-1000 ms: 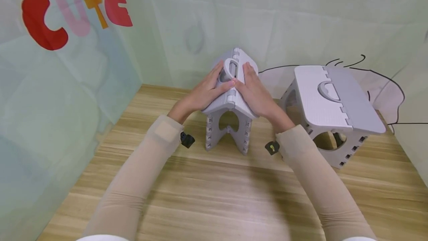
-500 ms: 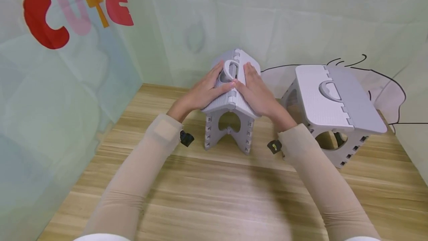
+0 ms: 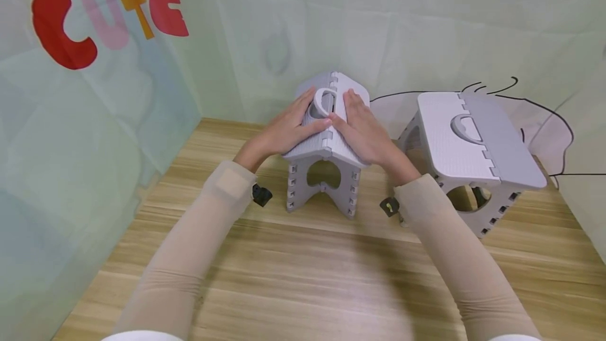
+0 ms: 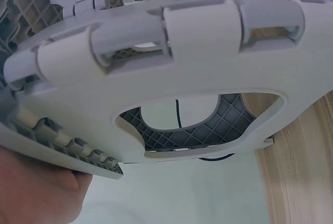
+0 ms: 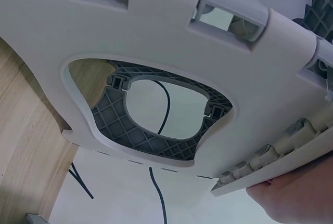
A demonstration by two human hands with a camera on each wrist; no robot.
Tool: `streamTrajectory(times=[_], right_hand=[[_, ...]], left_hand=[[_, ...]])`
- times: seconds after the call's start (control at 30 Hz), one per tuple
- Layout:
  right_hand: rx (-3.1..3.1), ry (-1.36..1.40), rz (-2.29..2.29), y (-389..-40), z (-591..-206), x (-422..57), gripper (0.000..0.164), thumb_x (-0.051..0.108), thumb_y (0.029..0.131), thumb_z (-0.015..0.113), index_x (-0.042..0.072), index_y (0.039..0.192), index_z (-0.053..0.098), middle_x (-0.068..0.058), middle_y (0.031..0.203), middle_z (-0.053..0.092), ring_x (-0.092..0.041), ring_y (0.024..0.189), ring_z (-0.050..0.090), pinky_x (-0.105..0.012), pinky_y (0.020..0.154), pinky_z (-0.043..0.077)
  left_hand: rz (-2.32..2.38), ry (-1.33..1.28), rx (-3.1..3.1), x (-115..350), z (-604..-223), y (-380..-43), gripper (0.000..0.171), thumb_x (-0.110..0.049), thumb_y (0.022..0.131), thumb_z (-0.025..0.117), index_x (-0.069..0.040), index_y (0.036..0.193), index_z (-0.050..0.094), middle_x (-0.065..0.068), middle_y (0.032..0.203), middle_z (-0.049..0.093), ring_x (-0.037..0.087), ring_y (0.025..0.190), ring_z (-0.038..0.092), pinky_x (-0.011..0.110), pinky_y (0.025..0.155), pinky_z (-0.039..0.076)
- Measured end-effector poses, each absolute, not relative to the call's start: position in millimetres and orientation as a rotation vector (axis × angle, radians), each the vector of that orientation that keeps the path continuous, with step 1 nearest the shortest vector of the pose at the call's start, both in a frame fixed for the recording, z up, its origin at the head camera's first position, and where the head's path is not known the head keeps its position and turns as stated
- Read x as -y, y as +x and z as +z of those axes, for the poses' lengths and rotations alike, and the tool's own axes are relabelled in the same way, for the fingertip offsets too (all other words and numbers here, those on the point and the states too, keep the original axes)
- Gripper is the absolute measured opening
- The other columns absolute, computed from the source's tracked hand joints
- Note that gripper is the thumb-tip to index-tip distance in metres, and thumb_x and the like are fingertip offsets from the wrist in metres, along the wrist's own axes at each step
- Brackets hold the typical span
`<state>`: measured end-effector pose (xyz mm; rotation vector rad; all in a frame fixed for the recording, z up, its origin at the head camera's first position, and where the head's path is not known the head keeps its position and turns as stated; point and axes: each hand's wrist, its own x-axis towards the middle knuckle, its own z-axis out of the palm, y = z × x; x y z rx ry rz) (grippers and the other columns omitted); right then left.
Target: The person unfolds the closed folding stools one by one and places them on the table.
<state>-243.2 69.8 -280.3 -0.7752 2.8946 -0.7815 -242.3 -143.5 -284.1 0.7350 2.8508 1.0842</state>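
A grey and white folding stool (image 3: 326, 143) stands half folded on the wooden floor or table, its hinged top peaked like a roof. My left hand (image 3: 286, 131) lies flat on the left slope of that top. On the right slope rests my right hand (image 3: 371, 134), fingers straight. Both thumbs meet at the ridge, just before the raised carry handle (image 3: 320, 103). In the left wrist view, the hinged leg panel (image 4: 208, 73) with its oval cut-out fills the frame. Part of my right hand (image 5: 296, 193) shows beside the top's edge in the right wrist view.
A second folding stool (image 3: 437, 146), fully unfolded, stands to the right, close to my right forearm. Behind is a pale fabric backdrop (image 3: 274, 9) with line drawings. Colourful letters (image 3: 68, 41) are on the left wall. Wood-grain surface (image 3: 293, 278) lies in front.
The stool's top has sunk and flattened slightly, and its legs have spread a little wider. Both hands have stayed on the slopes, shifting slightly with them.
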Motion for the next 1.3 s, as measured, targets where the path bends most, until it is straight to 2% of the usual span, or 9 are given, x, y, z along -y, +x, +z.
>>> streamTrajectory(times=[0.3, 0.83, 1.3], right_hand=[[-2.906, -0.790, -0.686, -242.3, -277.8, -70.5, 0.079, 0.053, 0.106, 0.020, -0.003, 0.156, -0.005, -0.016, 0.165, -0.009, -0.026, 0.151, -0.009, -0.041, 0.122, 0.000], [-2.932, -0.771, -0.559, -240.2, -275.2, -68.1, 0.073, 0.047, 0.105, 0.019, -0.001, 0.157, -0.001, -0.014, 0.165, -0.006, -0.023, 0.151, -0.008, -0.038, 0.122, 0.000], [-2.950, -0.781, -0.428, -238.5, -272.8, -68.0, 0.074, 0.046, 0.104, 0.024, -0.003, 0.157, 0.006, -0.016, 0.165, -0.001, -0.026, 0.151, -0.004, -0.040, 0.122, 0.000]], left_hand=[[1.036, 0.717, -2.871, 144.6, -282.3, -241.5, 0.094, -0.061, 0.095, 0.049, -0.008, 0.160, 0.008, 0.009, 0.167, 0.006, 0.021, 0.151, 0.005, 0.044, 0.121, 0.011], [0.847, 0.709, -2.943, 147.6, -279.3, -241.7, 0.094, -0.062, 0.095, 0.050, -0.006, 0.160, 0.013, 0.008, 0.166, 0.009, 0.021, 0.151, 0.006, 0.039, 0.121, 0.010], [0.678, 0.745, -2.960, 145.1, -275.2, -240.9, 0.093, -0.060, 0.095, 0.050, -0.003, 0.159, 0.015, 0.010, 0.166, 0.010, 0.023, 0.151, 0.008, 0.037, 0.121, 0.010]])
